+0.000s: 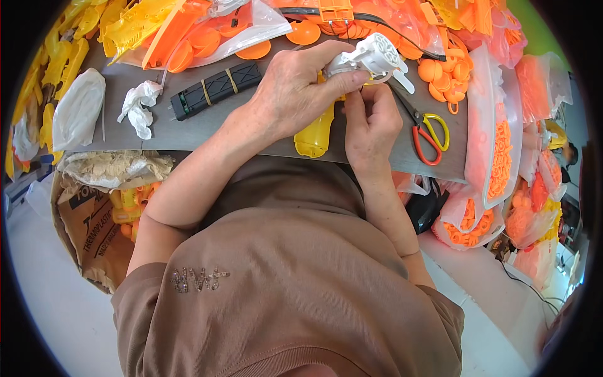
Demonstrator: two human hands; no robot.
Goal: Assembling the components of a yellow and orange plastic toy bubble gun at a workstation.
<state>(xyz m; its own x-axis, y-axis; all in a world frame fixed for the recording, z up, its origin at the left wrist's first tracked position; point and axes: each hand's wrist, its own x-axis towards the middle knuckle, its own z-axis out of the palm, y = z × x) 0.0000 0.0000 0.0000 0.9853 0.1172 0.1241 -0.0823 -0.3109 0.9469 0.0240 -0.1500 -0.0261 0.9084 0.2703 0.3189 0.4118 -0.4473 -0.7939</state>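
Note:
My left hand (295, 88) is closed round a white plastic part (379, 55) with a round, patterned end, its thumb pressed along the near side. Just below that part, my right hand (375, 125) has its thumb and fingers pinched together; what sits between them is hidden or too small to name. Under both hands a translucent yellow plastic shell (314, 135) lies at the table's near edge. Scissors (429, 138) with one red and one yellow handle loop lie right of my right hand, blades partly behind it.
A black case (217, 91) with rubber bands, a crumpled white tissue (139, 108) and a white pouch (80, 110) lie on the grey table (264, 146) at left. Orange parts (204, 41) fill the back. A clear bin (496, 151) stands right; an open carton (94, 220) is below left.

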